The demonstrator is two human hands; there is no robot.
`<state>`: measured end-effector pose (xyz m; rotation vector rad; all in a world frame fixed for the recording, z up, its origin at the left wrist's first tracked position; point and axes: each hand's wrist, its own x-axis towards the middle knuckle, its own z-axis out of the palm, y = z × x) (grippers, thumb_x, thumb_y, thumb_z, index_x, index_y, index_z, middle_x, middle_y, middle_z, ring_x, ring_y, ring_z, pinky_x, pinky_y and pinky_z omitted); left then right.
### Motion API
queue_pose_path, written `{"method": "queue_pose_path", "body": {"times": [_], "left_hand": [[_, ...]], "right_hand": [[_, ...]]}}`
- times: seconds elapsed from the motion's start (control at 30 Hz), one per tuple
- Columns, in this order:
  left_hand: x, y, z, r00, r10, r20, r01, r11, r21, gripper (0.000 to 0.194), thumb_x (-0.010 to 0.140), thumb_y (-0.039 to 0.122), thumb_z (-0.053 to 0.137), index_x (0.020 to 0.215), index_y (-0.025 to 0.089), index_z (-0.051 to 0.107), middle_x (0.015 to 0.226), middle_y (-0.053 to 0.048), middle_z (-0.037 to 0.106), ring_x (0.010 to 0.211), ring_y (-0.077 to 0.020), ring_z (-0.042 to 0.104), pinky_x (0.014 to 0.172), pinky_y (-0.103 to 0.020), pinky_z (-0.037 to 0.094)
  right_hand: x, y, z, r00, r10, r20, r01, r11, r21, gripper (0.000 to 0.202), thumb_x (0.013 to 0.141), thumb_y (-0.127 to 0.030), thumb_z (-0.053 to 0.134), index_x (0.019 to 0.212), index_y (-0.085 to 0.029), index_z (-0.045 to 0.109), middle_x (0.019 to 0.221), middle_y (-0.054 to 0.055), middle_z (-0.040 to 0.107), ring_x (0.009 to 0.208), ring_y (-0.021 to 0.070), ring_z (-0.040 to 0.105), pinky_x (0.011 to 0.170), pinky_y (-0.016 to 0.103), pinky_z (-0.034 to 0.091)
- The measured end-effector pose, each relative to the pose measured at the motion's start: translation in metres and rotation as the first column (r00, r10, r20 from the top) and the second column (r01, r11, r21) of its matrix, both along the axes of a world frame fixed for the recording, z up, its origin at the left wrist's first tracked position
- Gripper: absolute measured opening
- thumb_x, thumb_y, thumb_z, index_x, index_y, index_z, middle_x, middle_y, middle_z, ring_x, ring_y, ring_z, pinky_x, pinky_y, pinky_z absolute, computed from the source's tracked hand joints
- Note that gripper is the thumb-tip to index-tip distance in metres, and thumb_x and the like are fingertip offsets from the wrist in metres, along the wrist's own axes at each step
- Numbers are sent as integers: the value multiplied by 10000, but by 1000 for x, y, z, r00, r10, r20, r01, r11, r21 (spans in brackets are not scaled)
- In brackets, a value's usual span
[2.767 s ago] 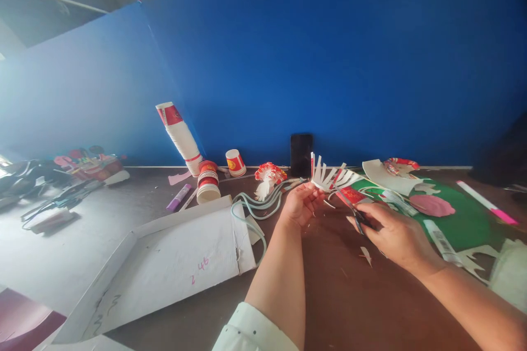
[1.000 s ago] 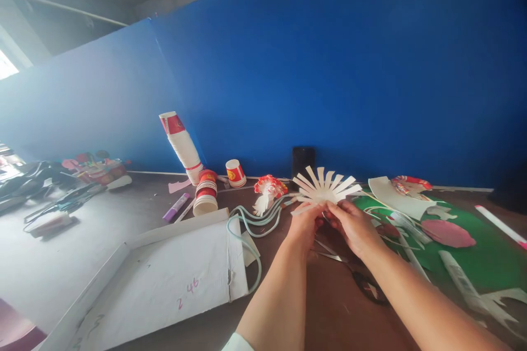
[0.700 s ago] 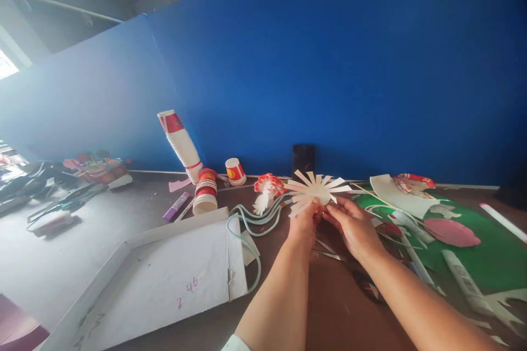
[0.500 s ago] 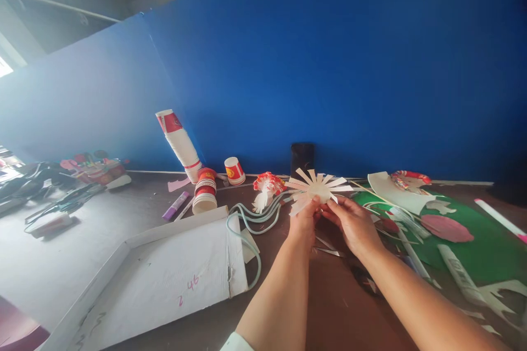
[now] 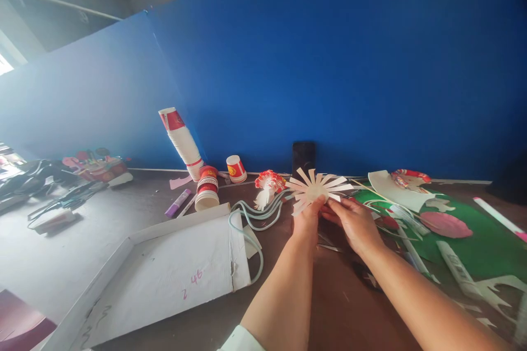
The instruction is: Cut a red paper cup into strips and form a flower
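A paper cup cut into strips (image 5: 316, 192) is fanned out like a flower, its pale round base in the middle. My left hand (image 5: 308, 218) pinches it at the lower edge of the base, thumb on top. On its right side, my right hand (image 5: 354, 220) has thumb and fingers closed at the base of the strips. Just left of the cut cup lies a red and white paper flower (image 5: 268, 185). A black object (image 5: 303, 157) stands behind, against the blue partition.
Left are a white box lid (image 5: 164, 274), a light cable (image 5: 263, 220), stacked cups (image 5: 183, 142), a single cup (image 5: 236, 169) and a purple glue stick (image 5: 178, 203). Right, a green sheet (image 5: 486, 230) bears a pink oval (image 5: 447, 225), a white tube (image 5: 458, 269) and paper scraps.
The view has shifted slightly. My left thumb lies a little farther right over the cup's base, and both hands still hold the cut cup.
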<state>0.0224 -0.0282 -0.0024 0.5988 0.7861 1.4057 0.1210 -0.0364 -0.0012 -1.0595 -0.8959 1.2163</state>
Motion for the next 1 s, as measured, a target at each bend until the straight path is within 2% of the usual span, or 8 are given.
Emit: {"method": "queue_pose_path", "body": {"times": [0.2,0.33,0.5,0.57,0.67,0.77,0.87,1.0], "left_hand": [[4,4,-10,992,56,-117,-55,998,11,237,641,283,762,863,214,713,924,-51,712,926,-232,642,863,-355,469],[6,4,-10,993,25,-114,-17,997,71,268,676,276,740,929,192,723,949,-63,712,891,-213,646,863,-354,471],[9,4,-10,988,65,-143,-65,998,6,273,656,274,765,912,191,727,927,-55,717,889,-215,649,871,-356,471],[11,4,-10,988,75,-138,-79,997,-26,259,651,273,770,896,201,724,930,-45,717,902,-217,649,878,-355,470],[13,3,-8,990,104,-100,-111,992,-62,241,646,252,772,874,199,713,908,-48,713,886,-222,653,852,-355,475],[15,0,-4,988,144,-53,-148,986,-74,247,636,213,770,873,194,703,910,-58,710,896,-229,655,832,-339,477],[15,-2,0,987,154,-43,-157,984,-88,220,624,196,770,833,191,704,908,-63,713,887,-229,657,822,-322,483],[17,-3,2,987,158,-4,-157,981,-115,177,611,202,768,770,186,690,834,-56,706,835,-229,661,793,-328,498]], "right_hand": [[1,3,-1,999,-36,37,36,999,-9,154,640,-338,759,769,-267,713,803,28,751,815,310,713,600,403,611],[1,1,-1,995,-59,81,57,998,29,221,670,-320,738,883,-266,716,861,27,752,808,307,712,593,399,609],[2,0,-4,982,-99,164,92,995,49,241,694,-327,707,924,-256,725,937,33,748,804,300,709,614,387,600],[4,2,-8,949,-145,278,122,988,99,260,710,-353,680,943,-249,730,932,37,750,837,301,704,649,379,592],[6,3,-11,859,-236,455,173,969,176,275,725,-393,649,929,-233,739,903,44,755,914,304,685,731,371,571],[5,2,-11,808,-284,516,213,958,192,276,736,-419,631,894,-222,742,880,48,755,929,293,676,779,362,544],[1,-1,-9,814,-305,495,251,952,175,243,722,-417,647,834,-223,741,837,41,755,912,282,675,786,351,527],[-8,-1,-10,936,-277,217,278,960,25,149,652,-354,706,730,-227,716,716,26,741,746,253,692,677,334,552]]}}
